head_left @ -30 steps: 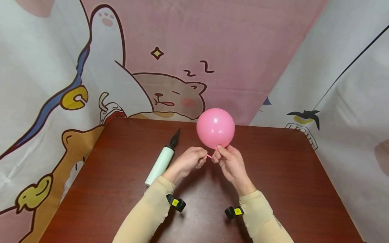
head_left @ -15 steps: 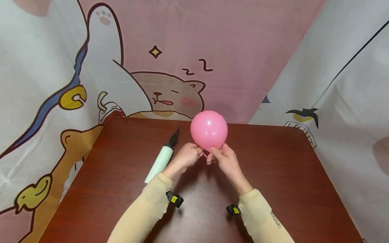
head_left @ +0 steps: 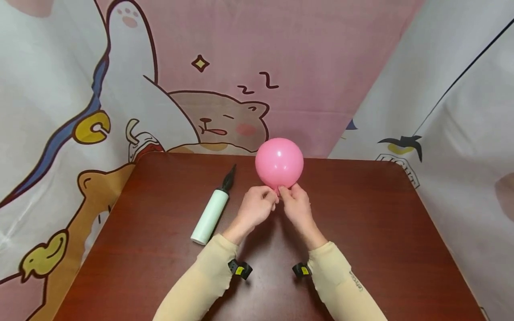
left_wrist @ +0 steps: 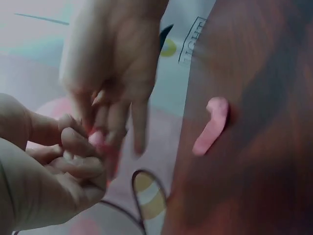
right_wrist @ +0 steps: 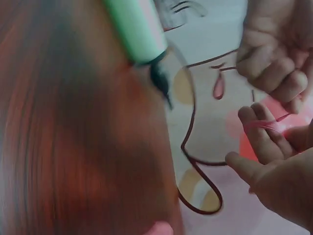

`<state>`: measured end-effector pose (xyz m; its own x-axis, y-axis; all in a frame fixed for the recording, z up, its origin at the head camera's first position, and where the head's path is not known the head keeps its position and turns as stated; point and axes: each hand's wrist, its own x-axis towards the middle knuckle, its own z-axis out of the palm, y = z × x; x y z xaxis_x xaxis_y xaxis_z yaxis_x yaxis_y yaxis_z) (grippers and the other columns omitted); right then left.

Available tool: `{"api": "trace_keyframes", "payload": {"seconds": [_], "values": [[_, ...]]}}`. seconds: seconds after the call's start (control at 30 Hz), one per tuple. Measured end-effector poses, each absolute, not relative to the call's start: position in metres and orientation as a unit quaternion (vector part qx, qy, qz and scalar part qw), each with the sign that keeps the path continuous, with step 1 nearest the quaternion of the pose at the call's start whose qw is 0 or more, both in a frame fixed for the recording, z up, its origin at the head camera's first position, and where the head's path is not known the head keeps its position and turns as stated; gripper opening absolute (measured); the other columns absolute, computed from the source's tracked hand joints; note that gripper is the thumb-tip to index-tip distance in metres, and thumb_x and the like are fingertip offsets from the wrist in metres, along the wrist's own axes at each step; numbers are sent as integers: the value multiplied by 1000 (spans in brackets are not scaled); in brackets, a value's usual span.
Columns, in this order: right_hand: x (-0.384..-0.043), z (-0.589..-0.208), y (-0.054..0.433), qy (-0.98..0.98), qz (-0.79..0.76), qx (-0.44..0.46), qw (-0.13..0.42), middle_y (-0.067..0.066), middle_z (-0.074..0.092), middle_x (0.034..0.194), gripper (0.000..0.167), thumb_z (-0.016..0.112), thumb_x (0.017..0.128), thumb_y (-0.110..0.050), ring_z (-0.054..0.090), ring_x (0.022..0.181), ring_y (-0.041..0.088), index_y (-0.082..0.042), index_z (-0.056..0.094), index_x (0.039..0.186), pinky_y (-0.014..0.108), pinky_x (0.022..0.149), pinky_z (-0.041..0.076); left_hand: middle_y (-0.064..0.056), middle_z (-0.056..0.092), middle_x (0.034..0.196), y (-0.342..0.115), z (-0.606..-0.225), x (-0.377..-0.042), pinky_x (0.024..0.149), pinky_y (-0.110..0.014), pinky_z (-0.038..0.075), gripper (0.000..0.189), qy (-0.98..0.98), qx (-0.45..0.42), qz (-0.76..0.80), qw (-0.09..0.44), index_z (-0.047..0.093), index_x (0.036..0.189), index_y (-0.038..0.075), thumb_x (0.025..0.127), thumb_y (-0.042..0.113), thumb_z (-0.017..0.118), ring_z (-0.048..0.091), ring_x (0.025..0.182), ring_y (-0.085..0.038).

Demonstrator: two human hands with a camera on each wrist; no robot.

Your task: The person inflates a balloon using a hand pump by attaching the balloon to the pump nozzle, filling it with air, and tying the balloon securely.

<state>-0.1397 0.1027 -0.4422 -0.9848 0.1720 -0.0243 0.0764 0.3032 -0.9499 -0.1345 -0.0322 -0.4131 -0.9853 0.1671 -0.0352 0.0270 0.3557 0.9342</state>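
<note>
A round, inflated pink balloon (head_left: 279, 162) is held up near the table's far edge. My left hand (head_left: 257, 203) pinches the end of its neck with curled fingers. Close beside it, my right hand (head_left: 298, 206) pinches the neck just under the round body. The stretched pink neck (right_wrist: 266, 125) runs across fingers of the right hand in the right wrist view and leads toward the left hand (right_wrist: 271, 61). Between the fingers in the left wrist view, a bit of the pink neck (left_wrist: 96, 139) shows; the rest is hidden by the hands.
A pale green hand pump (head_left: 210, 217) with a black nozzle lies left of the hands on the brown wooden table (head_left: 369, 249). An uninflated pink balloon (left_wrist: 212, 126) lies on the table in the left wrist view. A cartoon-printed cloth (head_left: 313, 67) hangs behind.
The balloon shifted left, then slightly back right and up in the view. My hands have come closer together, and the stretch of neck visible between them earlier is now mostly covered.
</note>
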Motion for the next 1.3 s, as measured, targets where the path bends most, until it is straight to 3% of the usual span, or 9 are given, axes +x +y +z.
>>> {"api": "trace_keyframes", "payload": {"seconds": [0.07,0.13,0.4,0.67,0.87,1.0,1.13,1.23,1.3], "values": [[-141,-442,100,-747,657,-91,44,20,76,99,23,58,104,-13,70,92,16,6,67,113,30,85,51,1,60,62,-29,-417,-129,56,-25,40,24,829,70,554,27,72,80,5,98,8,56,53,62,-11],[-142,-441,98,-671,734,-94,36,21,76,102,26,55,105,-9,71,90,12,11,64,118,24,82,55,-1,63,62,-26,-421,-123,55,-24,41,23,819,75,569,10,72,81,5,100,7,58,54,61,-9],[-140,-434,97,-487,869,-80,-20,6,79,94,30,45,110,-10,75,90,14,11,51,130,19,65,52,-9,64,63,-16,-437,-118,54,-20,43,24,733,48,678,28,72,86,-4,103,5,58,55,56,-9],[-134,-433,92,-470,880,-62,-9,6,79,97,29,44,109,-5,75,97,15,9,48,134,19,70,53,-2,58,58,-15,-443,-127,51,-19,37,26,693,17,720,33,71,85,-8,103,8,60,51,53,-9],[-131,-435,91,-477,878,-41,-6,5,79,98,30,45,109,-4,75,96,15,7,48,137,23,77,55,-1,59,59,-18,-439,-129,51,-19,41,23,674,3,737,49,74,90,-9,101,8,64,53,52,-8],[-129,-437,91,-479,877,-28,-11,5,79,97,26,44,109,-3,75,95,14,5,50,133,22,74,55,1,59,56,-20,-438,-131,51,-19,41,23,687,-20,725,52,77,87,-8,99,11,69,53,52,-9],[-129,-437,91,-474,880,-23,-5,6,79,97,23,45,108,-3,76,96,16,4,52,129,25,82,56,6,52,53,-22,-439,-131,49,-22,34,27,709,-57,703,-10,72,71,-2,87,16,83,47,53,-8],[-129,-437,89,-462,887,-28,-4,7,79,97,21,45,108,-2,75,98,16,5,52,126,28,94,55,6,43,60,-21,-443,-133,54,-24,30,38,719,-63,683,-109,56,67,4,75,13,92,40,60,-11],[-129,-437,87,-457,889,-38,-5,7,79,98,21,45,107,-1,75,98,15,6,52,126,28,92,56,2,41,68,-19,-448,-134,60,-26,32,44,721,-44,669,-176,51,70,7,70,9,94,41,66,-14]]}}
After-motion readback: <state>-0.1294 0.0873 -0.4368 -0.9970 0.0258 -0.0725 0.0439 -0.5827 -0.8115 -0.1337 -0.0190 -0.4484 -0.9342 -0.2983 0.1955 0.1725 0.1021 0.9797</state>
